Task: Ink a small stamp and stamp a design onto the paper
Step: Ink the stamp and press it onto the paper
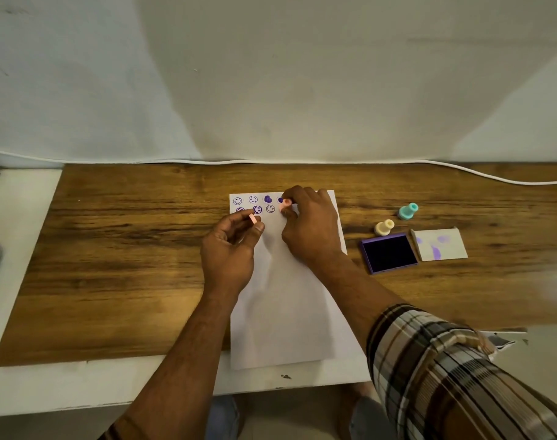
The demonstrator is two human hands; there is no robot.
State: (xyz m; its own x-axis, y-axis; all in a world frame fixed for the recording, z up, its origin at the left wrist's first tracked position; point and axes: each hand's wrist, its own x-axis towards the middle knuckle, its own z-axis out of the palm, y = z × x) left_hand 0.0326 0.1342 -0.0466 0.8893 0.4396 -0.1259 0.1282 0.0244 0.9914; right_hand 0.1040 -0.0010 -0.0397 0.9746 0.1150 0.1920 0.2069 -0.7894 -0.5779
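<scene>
A white sheet of paper (286,306) lies on the wooden board, with several purple smiley and heart prints in two rows along its far edge. My right hand (309,223) grips a small pink stamp (285,205) and holds it down on the paper in the second row, right of the prints. My left hand (231,246) hovers over the paper's left side and pinches a small pink cap (253,220) between thumb and forefinger. The open purple ink pad (389,253) sits to the right of the paper.
A cream stamp (384,227) and a teal stamp (408,211) stand behind the ink pad. The pad's white lid (440,244), smeared with purple, lies to its right. A white cable (493,177) runs along the wall. The wooden board (112,249) rests on a white table.
</scene>
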